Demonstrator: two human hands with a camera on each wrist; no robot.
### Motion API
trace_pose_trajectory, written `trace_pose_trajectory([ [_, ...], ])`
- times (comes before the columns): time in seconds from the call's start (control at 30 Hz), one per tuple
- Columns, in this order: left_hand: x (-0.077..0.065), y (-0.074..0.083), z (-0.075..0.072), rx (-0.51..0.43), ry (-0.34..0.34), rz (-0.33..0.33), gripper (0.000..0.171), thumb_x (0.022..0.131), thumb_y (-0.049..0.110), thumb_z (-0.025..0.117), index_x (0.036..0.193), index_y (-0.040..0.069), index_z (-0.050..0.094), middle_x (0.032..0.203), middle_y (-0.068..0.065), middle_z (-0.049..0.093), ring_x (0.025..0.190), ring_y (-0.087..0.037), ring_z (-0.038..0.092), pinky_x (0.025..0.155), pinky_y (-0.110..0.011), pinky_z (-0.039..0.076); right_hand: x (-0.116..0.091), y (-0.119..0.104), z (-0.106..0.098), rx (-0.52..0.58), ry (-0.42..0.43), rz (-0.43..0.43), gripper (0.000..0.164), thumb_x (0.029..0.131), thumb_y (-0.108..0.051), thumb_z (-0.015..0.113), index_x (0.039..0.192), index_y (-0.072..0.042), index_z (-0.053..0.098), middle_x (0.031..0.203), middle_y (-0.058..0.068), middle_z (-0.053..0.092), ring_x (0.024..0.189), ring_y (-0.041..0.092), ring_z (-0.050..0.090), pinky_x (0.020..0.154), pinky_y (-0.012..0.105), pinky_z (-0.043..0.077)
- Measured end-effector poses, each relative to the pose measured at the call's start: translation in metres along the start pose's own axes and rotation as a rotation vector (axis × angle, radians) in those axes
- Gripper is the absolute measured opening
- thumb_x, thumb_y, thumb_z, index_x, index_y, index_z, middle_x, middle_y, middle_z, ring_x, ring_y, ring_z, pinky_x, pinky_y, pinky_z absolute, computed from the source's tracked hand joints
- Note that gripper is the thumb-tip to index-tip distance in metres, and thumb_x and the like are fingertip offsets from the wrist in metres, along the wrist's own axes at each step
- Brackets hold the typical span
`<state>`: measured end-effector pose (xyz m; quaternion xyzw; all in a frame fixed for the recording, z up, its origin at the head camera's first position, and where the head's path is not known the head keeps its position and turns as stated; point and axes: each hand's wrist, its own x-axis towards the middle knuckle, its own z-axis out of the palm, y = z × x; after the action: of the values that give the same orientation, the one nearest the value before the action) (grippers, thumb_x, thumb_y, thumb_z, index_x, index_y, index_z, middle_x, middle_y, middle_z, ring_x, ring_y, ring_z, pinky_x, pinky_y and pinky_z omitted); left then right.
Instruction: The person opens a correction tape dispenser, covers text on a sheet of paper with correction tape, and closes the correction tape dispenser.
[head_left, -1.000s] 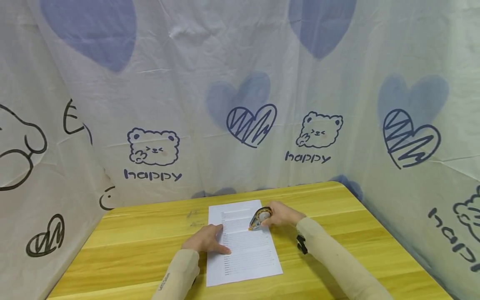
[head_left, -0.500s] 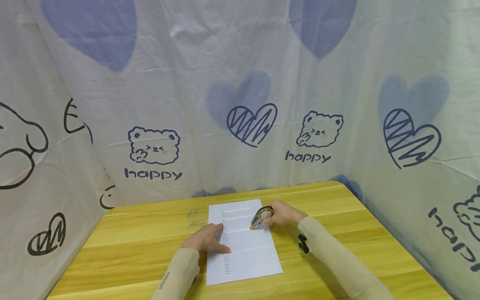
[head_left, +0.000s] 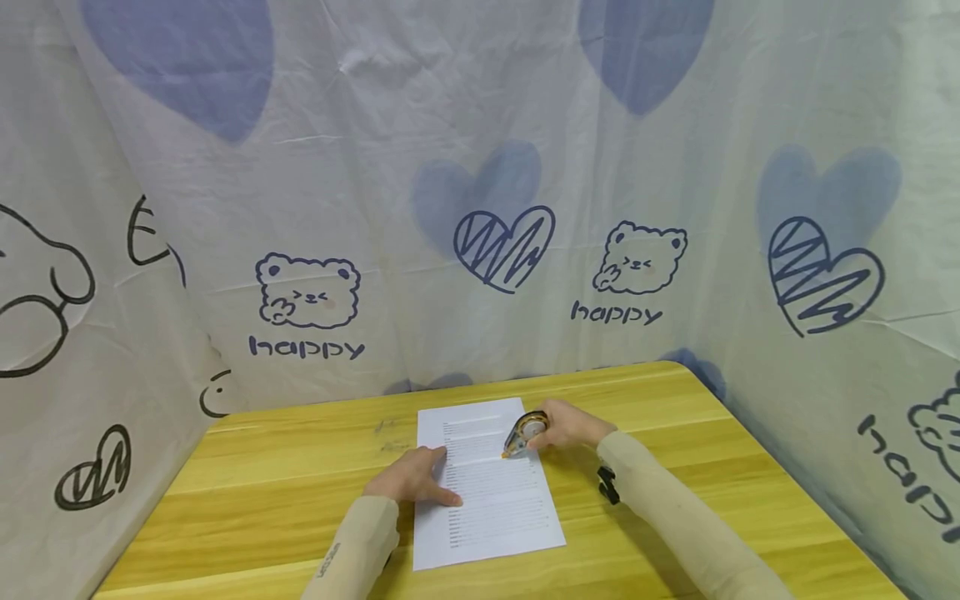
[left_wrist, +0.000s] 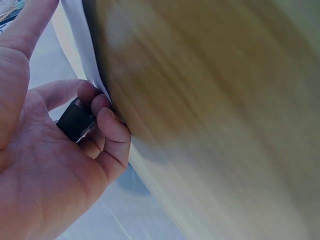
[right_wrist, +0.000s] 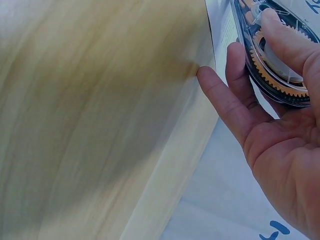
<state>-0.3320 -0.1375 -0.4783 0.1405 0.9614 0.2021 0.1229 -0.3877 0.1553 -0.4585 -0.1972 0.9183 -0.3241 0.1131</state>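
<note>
In the head view, a printed sheet of white paper (head_left: 487,521) lies flat on the table. My right hand (head_left: 572,425) grips a correction tape (head_left: 528,427), its orange tip against the paper's upper-right part. Through its clear case an orange toothed wheel shows in the right wrist view, with the thumb (right_wrist: 290,42) across it. One finger of that hand reaches down to the tabletop. My left hand (head_left: 408,479) rests on the sheet's left edge, thumb spread toward the lower lines. Its curled fingers hold a small black cap-like piece (left_wrist: 76,121), seen in the left wrist view.
The yellow wood-grain table (head_left: 285,492) extends to both sides of the paper. Faint dark marks (head_left: 390,429) show on it left of the sheet. A white curtain (head_left: 480,350) with hearts and bears hangs close behind the table and along both sides.
The correction tape in my right hand has slid slightly to the right and up across the sheet. My left hand stays where it was on the paper.
</note>
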Motion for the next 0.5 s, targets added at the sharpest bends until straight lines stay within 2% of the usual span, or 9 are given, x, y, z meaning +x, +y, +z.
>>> trace_pose_trajectory([
  [0.27,-0.0004,0.0007,-0.0013,-0.006,-0.004,0.002,0.096,0.069,0.042,0.088,0.143,-0.002,0.046,0.146,-0.021,0.049,0.136,-0.039,0.044,0.114,-0.052,0.036,-0.0003,0.0036,-0.0036,-0.022,-0.009,-0.014,0.018,0.082,-0.018,0.081,0.081,-0.007,0.066,0.063,-0.001,0.058,0.052,0.010,0.042,0.046,0.021,0.035],
  [0.5,-0.0008,0.0005,-0.0022,-0.012,-0.005,-0.001,0.097,0.069,0.041,0.088,0.144,-0.003,0.045,0.146,-0.022,0.048,0.136,-0.039,0.044,0.114,-0.052,0.036,-0.0015,0.0028,-0.0072,-0.008,-0.036,-0.018,0.014,0.082,-0.017,0.080,0.084,-0.007,0.069,0.067,0.002,0.065,0.051,0.009,0.043,0.046,0.020,0.036],
])
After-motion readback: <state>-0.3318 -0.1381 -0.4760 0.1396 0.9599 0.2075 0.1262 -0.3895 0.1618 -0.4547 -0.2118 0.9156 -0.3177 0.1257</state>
